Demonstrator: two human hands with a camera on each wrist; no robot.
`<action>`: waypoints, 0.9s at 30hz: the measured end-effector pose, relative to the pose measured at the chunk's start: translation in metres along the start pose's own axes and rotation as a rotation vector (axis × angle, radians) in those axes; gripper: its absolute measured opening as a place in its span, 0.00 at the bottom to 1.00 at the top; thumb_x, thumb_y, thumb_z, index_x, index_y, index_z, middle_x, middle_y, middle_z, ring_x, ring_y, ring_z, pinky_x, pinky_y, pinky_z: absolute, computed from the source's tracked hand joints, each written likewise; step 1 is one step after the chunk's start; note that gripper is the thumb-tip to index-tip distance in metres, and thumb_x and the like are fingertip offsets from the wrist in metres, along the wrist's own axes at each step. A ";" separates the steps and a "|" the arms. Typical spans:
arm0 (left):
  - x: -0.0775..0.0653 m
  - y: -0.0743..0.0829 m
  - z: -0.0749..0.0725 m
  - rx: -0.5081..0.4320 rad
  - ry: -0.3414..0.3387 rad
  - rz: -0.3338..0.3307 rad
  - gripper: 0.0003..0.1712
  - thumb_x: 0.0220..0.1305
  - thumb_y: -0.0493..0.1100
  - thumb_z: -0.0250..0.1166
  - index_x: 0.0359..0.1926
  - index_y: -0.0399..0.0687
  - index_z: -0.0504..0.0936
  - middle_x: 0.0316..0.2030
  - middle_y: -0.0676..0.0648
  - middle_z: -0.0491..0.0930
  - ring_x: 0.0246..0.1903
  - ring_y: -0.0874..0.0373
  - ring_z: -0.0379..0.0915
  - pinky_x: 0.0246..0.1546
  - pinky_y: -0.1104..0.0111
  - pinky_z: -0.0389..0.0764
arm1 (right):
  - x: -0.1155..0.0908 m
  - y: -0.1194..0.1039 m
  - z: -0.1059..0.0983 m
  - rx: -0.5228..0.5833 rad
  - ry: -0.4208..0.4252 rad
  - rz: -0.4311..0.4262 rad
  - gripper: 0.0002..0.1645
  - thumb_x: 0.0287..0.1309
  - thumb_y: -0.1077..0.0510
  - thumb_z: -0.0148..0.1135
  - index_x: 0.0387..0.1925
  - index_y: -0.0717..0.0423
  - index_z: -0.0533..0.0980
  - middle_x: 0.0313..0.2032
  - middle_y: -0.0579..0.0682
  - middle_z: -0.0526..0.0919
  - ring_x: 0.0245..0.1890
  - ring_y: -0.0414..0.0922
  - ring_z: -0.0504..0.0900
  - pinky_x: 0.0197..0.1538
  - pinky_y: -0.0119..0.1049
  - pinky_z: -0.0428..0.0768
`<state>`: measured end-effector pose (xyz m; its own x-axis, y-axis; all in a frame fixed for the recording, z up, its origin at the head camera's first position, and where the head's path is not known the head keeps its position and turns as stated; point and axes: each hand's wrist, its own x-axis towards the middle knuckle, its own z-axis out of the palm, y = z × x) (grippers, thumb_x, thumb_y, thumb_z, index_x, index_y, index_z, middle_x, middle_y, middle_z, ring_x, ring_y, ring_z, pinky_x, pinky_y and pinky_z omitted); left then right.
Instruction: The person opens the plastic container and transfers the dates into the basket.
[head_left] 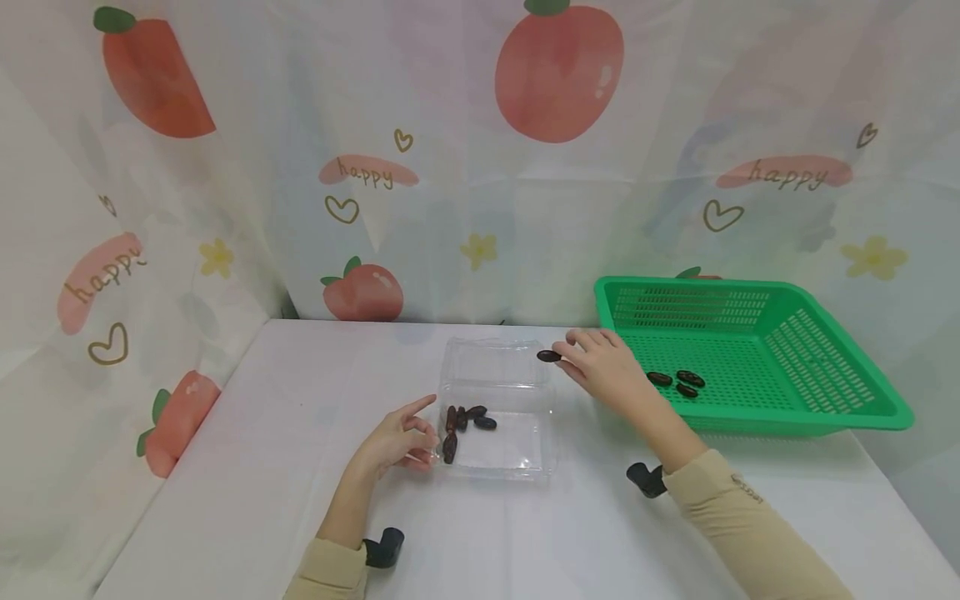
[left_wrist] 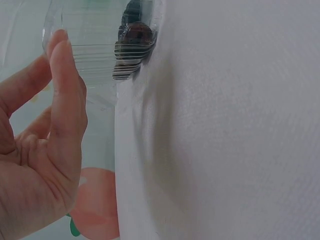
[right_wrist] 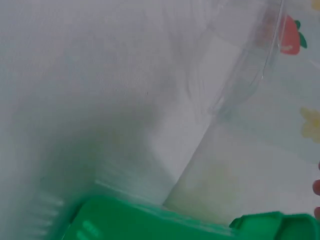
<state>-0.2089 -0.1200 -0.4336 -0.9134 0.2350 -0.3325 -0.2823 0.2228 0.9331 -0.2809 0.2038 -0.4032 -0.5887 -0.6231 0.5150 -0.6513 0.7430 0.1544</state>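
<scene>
My right hand (head_left: 600,367) pinches a dark, glossy oblong date (head_left: 548,356) at its fingertips, over the right edge of the raised lid of a clear plastic box (head_left: 498,467). Several dates (head_left: 450,448) lie in the box's left part. My left hand (head_left: 397,442) is at the box's left side, index finger stretched forward. In the left wrist view, the fairly straight fingers (left_wrist: 65,90) reach the rim of the ribbed plastic wall, with dates behind it. The right wrist view catches only a sliver of right fingertips (right_wrist: 316,187) at its edge; the held date is out of that view.
On the right stands a green slotted basket (head_left: 810,425) with three dates (head_left: 690,378) in its near left part. The white table (head_left: 300,467) meets a printed cloth backdrop (head_left: 450,192) behind and at the left. Each wrist carries a black camera mount (head_left: 385,547).
</scene>
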 end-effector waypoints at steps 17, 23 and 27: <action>0.013 -0.016 -0.002 -0.028 0.013 -0.021 0.41 0.54 0.29 0.60 0.68 0.51 0.58 0.31 0.46 0.73 0.18 0.57 0.74 0.21 0.65 0.82 | -0.031 0.061 -0.008 -0.092 0.031 0.180 0.16 0.50 0.57 0.65 0.42 0.54 0.74 0.38 0.55 0.74 0.35 0.53 0.73 0.40 0.50 0.72; 0.014 -0.016 -0.002 -0.027 0.012 -0.019 0.41 0.54 0.29 0.60 0.68 0.51 0.57 0.32 0.45 0.73 0.18 0.57 0.74 0.21 0.65 0.82 | -0.036 0.071 -0.009 -0.122 0.021 0.224 0.17 0.49 0.58 0.65 0.42 0.54 0.73 0.38 0.56 0.73 0.34 0.54 0.71 0.37 0.50 0.71; 0.013 -0.015 -0.001 -0.021 0.014 -0.014 0.41 0.54 0.29 0.60 0.68 0.51 0.57 0.32 0.45 0.74 0.18 0.57 0.74 0.21 0.64 0.82 | -0.038 0.076 -0.009 -0.117 -0.072 0.289 0.17 0.52 0.58 0.63 0.44 0.54 0.72 0.40 0.57 0.72 0.37 0.55 0.71 0.39 0.51 0.70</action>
<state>-0.2166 -0.1217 -0.4513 -0.9133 0.2184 -0.3439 -0.3012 0.2064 0.9310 -0.3037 0.2862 -0.4035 -0.7764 -0.3945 0.4916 -0.3949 0.9123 0.1084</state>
